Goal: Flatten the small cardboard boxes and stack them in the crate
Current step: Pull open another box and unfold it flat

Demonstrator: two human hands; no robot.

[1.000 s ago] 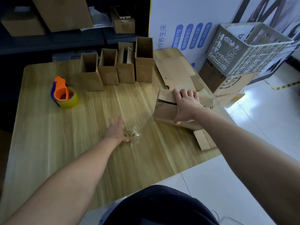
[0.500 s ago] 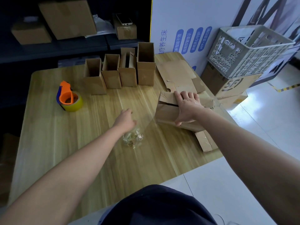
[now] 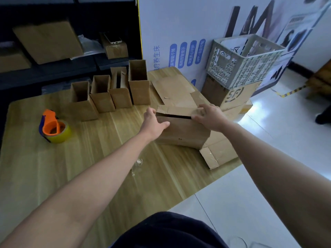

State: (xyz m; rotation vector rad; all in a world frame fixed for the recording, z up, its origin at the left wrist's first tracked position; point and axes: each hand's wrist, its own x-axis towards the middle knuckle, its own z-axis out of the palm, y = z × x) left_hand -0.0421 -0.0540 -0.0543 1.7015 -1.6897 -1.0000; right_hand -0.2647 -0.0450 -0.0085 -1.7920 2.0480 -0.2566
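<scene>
left hand (image 3: 152,121): I'm gripping the box (image 3: 180,134) at its left end
right hand (image 3: 210,116): I'm clutching its top flap, right end
box: it's lying on flat cardboard (image 3: 219,152), right side of the table (image 3: 86,158)

The white wall panel (image 3: 179,24) carries vertical blue Chinese characters, "养生床" among them. Beside these are four blue pill labels (image 3: 191,52), and the rightmost begins "APP". Large dark letters above read roughly "LM", cut off. The shipping carton (image 3: 215,90) under the crate (image 3: 241,68) bears a round "SF" logo (image 3: 234,94).
</scene>
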